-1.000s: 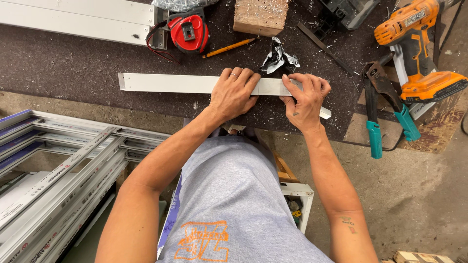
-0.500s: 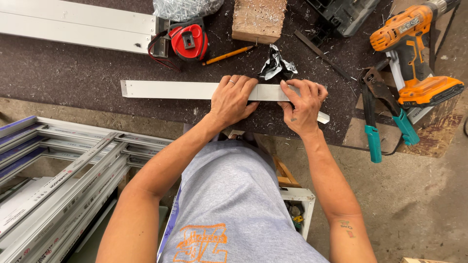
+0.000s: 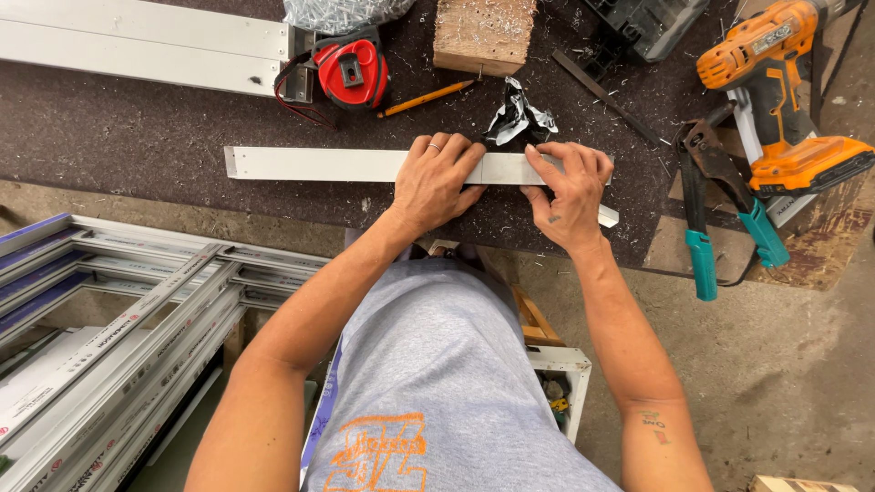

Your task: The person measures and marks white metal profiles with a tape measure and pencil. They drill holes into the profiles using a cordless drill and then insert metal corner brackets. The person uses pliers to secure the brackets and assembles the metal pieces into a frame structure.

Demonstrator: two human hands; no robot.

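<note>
Aluminium strip (image 3: 319, 165) part-hidden under left hand (image 3: 437, 182), right hand (image 3: 570, 187)

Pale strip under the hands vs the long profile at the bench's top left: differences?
The pale metal strip is narrow and flat; the long white profile is broader, with a lengthwise ridge. The left hand and right hand press on the strip; the profile lies untouched, its end by the red tape measure. Both lie lengthwise on the dark benchtop.
</note>
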